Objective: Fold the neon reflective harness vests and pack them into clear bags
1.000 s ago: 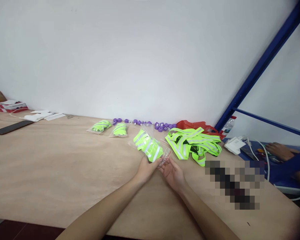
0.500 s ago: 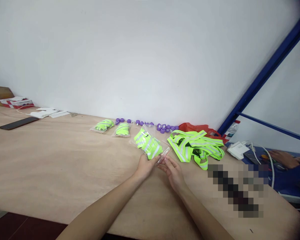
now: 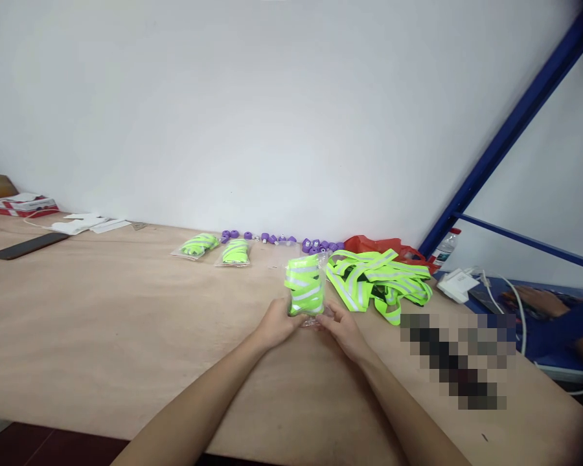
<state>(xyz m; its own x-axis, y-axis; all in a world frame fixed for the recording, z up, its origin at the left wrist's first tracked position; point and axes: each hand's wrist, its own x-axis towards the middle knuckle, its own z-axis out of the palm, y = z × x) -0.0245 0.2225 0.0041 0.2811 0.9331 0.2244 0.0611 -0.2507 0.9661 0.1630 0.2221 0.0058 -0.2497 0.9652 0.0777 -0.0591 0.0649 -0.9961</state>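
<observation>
Between my hands is a clear plastic bag [image 3: 305, 285] packed with a folded neon-yellow strap that has silver reflective stripes. My left hand [image 3: 278, 321] is closed on the bag's lower left corner, thumb on top. At the lower right corner, my right hand [image 3: 341, 327] pinches the plastic near its end. Fingers under the bag are hidden. Just right of the bag lies a loose heap of the same reflective straps [image 3: 381, 281]. Two more filled bags rest to the left, one bag [image 3: 197, 244] behind and beside another bag [image 3: 235, 252].
Several purple caps [image 3: 320, 246] line the wall. A red plastic bag [image 3: 369, 244] and a bottle [image 3: 447, 249] stand behind the straps. White adapter [image 3: 457, 285], blue frame [image 3: 510, 136], another person's hand [image 3: 539, 301] at right. Dark flat bar [image 3: 28, 246], papers [image 3: 80, 224] and box [image 3: 24, 204] at left.
The held bag has turned from tilted to nearly upright and shifted right. My right hand has moved from the bag's twisted, red-edged end to its lower right corner.
</observation>
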